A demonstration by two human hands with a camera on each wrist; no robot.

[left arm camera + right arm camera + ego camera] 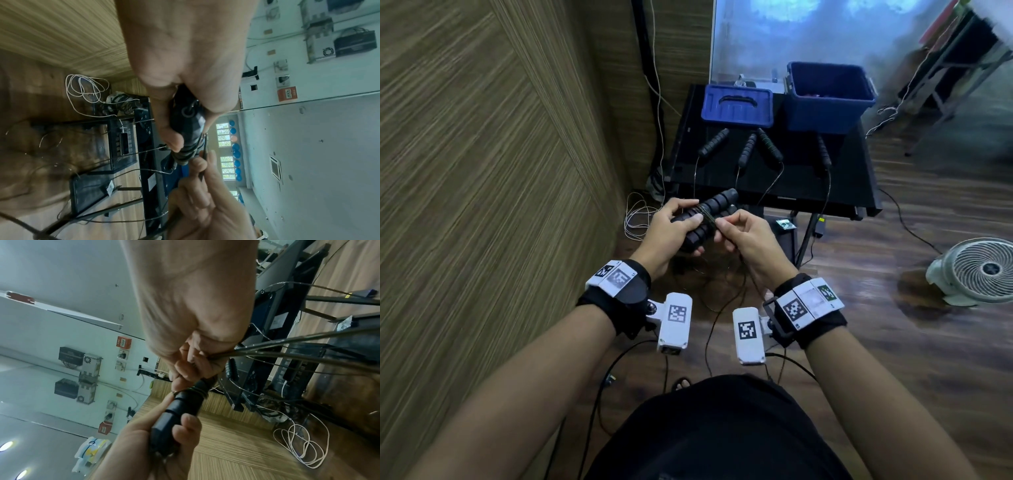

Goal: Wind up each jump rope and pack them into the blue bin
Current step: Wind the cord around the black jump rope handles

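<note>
At the lower middle of the head view, the person's black-clad torso (719, 431) is filling the bottom edge, and both forearms are reaching up the frame with marker-tagged wrist bands (619, 277). Just above the centre, the left hand (671, 229) is gripping a pair of black ribbed jump rope handles (709, 219) held side by side, its fingers curled round them and the thumb lying on top. The right hand (748, 236) is touching that bundle from the right, its thumb and forefinger pinching the thin dark rope cord (707, 219) where several turns are lying wrapped round the middle of the handles; the remaining cord is hanging down between the wrists toward the wooden floor (893, 342). Further up the frame, a black table (852, 192) is carrying four more black handles (748, 149), set apart in a row, with their cords trailing over the near edge. Behind them, at the upper middle, a blue lid (736, 106) is lying flat just left of the open blue bin (825, 102), whose contents I cannot make out. A white fan (976, 270) is sitting on the floor at the right edge, and a white cable (635, 219) is lying coiled by the wood-grain wall (482, 137) on the left.
</note>
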